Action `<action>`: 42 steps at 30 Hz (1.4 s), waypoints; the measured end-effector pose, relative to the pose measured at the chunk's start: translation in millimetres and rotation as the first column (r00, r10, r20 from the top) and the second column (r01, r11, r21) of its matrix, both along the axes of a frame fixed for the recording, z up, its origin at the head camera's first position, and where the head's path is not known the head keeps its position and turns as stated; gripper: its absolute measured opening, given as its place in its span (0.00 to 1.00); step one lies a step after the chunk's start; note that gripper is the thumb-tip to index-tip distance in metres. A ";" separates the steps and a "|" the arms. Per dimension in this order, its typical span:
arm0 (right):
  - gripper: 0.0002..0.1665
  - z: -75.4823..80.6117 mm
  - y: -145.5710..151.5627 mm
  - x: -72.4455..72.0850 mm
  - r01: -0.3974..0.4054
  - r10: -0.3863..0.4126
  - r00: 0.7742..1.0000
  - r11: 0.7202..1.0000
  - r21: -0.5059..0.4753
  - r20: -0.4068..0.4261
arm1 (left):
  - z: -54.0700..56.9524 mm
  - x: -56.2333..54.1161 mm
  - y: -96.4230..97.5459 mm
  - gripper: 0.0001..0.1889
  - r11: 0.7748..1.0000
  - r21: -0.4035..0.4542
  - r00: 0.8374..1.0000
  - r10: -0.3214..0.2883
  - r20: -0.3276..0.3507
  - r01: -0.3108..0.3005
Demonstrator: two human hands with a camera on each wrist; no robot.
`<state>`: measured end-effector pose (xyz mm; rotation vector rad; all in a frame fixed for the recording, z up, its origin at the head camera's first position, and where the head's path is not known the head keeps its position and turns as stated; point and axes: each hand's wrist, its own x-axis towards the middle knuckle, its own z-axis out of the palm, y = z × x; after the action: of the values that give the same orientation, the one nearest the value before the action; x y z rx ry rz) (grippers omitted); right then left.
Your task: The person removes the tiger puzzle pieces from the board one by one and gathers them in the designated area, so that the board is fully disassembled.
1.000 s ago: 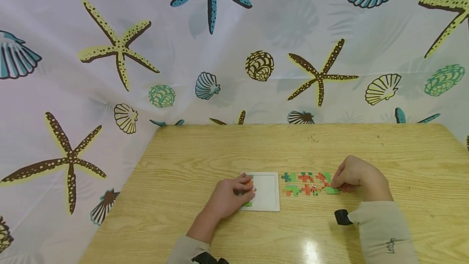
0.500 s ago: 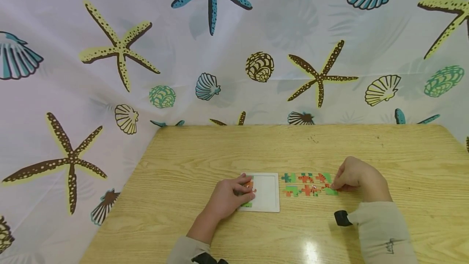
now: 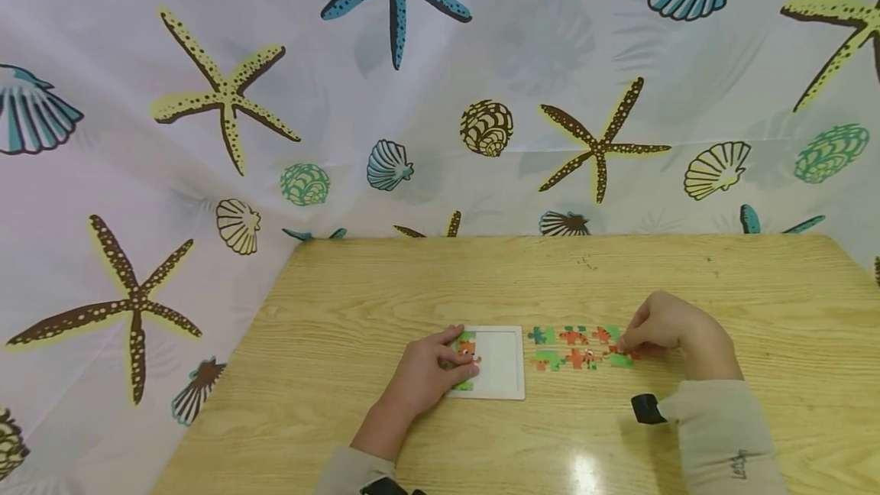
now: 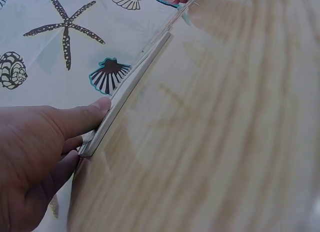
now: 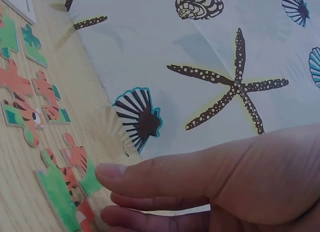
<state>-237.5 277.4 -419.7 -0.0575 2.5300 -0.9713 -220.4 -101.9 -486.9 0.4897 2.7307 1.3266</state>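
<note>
A shallow white puzzle tray [image 3: 499, 369] lies on the table, with a green and orange strip of puzzle [image 3: 467, 344] along its left side. My left hand [image 3: 421, 370] rests over that side, fingers spread and thumb touching the tray. In the left wrist view, the thumb lies by the tray's raised rim [image 4: 132, 86]. Right of the tray, several loose jigsaw pieces [image 3: 574, 335] lie in two rows. My right hand [image 3: 668, 325] is at their right end, fingertips right at the green and orange end piece [image 5: 56, 184]. A gap shows between thumb and fingers in the right wrist view.
The wooden table [image 3: 385, 281] carries the tray and pieces. Behind it and on the left hangs a white cloth [image 3: 440, 82] printed with starfish and shells. A black wrist strap part [image 3: 648, 409] juts from the right sleeve, low over the table.
The lower end piece has shifted slightly left, close to its neighbours, with my right fingertips at it. My left fingers have lifted or spread a little, showing more of the strip in the tray.
</note>
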 end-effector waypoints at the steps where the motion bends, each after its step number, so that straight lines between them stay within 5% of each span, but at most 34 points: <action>1: 0.09 0.1 0.1 -0.3 -0.002 0.001 1.000 1.000 -0.013 -0.003 | -0.3 -0.3 -0.7 0.08 1.000 0.006 1.000 0.004 -0.001 -0.004; 9: 0.12 -2.8 0.6 -6.2 -0.045 0.036 0.998 0.977 -0.209 -0.045 | -3.3 -1.4 -3.4 0.08 0.998 0.057 1.000 0.019 -0.008 -0.018; 23: 0.19 -2.4 -22.7 -15.9 0.041 -0.055 0.998 0.905 -0.423 -0.021 | -3.6 -1.5 -2.6 0.08 0.997 0.079 1.000 0.022 -0.011 -0.021; 42: 0.16 1.8 -76.4 -18.8 -0.079 0.052 0.996 0.910 -0.406 -0.079 | -4.4 -2.1 -3.0 0.08 0.995 0.086 0.999 0.044 0.024 -0.046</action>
<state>-256.3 201.0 -417.9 -0.3016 2.3203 -1.4770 -222.4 -104.8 -491.3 0.4196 2.6911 1.4578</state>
